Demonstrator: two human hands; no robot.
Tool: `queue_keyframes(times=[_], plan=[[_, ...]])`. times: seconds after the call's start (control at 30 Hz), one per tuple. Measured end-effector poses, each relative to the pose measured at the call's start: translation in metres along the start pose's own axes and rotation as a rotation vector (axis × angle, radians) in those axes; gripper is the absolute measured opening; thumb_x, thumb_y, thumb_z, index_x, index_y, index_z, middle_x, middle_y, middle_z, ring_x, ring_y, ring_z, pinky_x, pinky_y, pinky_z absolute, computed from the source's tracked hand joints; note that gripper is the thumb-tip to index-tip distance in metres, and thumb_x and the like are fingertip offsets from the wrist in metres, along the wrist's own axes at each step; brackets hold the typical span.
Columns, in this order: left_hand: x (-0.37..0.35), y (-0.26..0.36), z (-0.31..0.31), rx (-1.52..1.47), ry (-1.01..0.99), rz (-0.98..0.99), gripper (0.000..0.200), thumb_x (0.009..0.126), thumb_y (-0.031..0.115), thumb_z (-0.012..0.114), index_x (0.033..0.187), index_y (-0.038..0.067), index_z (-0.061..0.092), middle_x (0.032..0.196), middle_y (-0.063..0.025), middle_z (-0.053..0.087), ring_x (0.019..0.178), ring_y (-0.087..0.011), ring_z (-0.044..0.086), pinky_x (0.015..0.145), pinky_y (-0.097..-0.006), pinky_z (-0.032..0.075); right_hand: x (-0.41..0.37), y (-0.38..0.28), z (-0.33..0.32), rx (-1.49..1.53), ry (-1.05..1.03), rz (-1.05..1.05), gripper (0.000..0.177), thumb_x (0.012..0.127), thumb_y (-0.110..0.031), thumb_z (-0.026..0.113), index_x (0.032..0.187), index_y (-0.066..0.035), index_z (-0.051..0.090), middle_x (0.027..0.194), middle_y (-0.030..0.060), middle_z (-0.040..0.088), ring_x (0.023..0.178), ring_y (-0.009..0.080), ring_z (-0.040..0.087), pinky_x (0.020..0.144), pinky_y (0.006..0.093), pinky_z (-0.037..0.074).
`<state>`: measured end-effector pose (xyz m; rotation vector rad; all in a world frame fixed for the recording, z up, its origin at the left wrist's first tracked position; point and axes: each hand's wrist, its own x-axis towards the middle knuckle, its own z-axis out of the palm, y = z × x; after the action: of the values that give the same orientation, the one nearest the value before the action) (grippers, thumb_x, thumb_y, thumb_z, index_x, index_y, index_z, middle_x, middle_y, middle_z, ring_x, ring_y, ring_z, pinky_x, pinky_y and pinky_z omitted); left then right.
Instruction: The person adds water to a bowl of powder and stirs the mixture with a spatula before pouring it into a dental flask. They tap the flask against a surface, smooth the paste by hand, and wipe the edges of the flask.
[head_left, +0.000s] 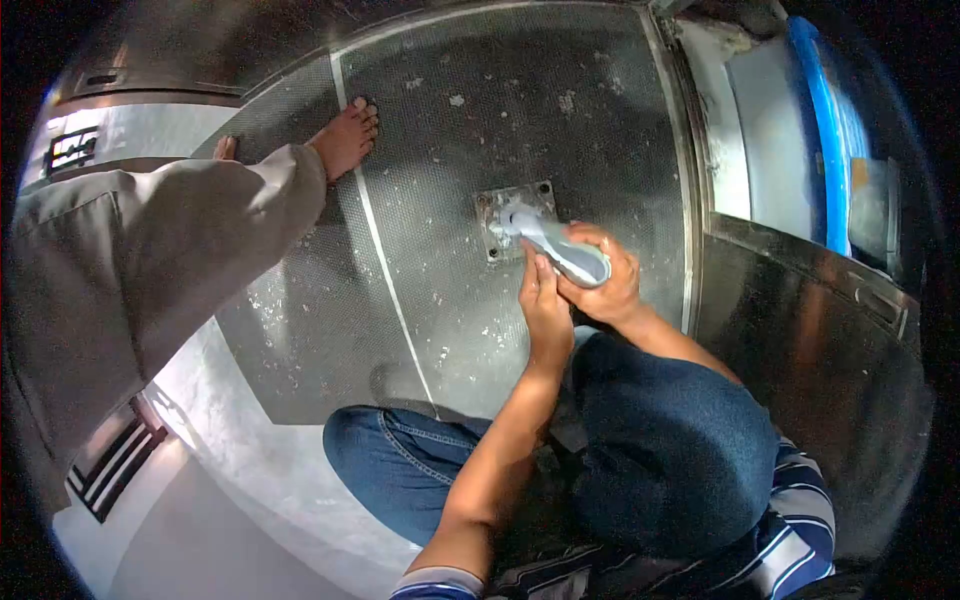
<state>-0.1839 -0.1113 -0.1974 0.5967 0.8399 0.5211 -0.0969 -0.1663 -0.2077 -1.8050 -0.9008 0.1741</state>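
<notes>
Both hands are around a pale, elongated object with a grey oval face, which I cannot identify. Its narrow end lies over a square metal plate with bolts at its corners and whitish smears on it. My left hand touches the object's near side, fingers together. On its right side, my right hand wraps round the wide end. The plate sits on a dark textured floor panel.
Another person in grey trousers stands at the left, one bare foot on the panel. A metal-framed edge and a blue strip are at the right. Dark slatted grilles show at the far left.
</notes>
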Motion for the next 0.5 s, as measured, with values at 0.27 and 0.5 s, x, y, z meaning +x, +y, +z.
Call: queue_keyframes(times=[0.27, 0.5], plan=[[0.013, 0.005, 0.003, -0.136, 0.025, -0.008, 0.043, 0.103, 0.02, 0.042, 0.137, -0.006, 0.041, 0.134, -0.0153, 0.05, 0.124, -0.0215, 0.049, 0.104, -0.033, 0.041, 0.018, 0.005, -0.01, -0.053, -0.11, -0.008, 0.058, 0.066, -0.012, 0.084, 0.114, -0.004, 0.052, 0.112, 0.0182, 0.066, 0.103, 0.0318, 0.067, 0.084, 0.0374, 0.056], [0.011, 0.004, 0.002, 0.089, 0.018, 0.044, 0.067, 0.074, -0.007, 0.057, 0.135, 0.002, 0.033, 0.116, -0.0126, 0.054, 0.111, -0.0205, 0.055, 0.091, -0.0319, 0.047, 0.01, 0.02, -0.052, 0.761, -0.162, 0.423, 0.083, 0.072, -0.043, 0.074, 0.132, 0.0, 0.037, 0.133, 0.0203, 0.049, 0.129, 0.0317, 0.046, 0.111, 0.0428, 0.032]])
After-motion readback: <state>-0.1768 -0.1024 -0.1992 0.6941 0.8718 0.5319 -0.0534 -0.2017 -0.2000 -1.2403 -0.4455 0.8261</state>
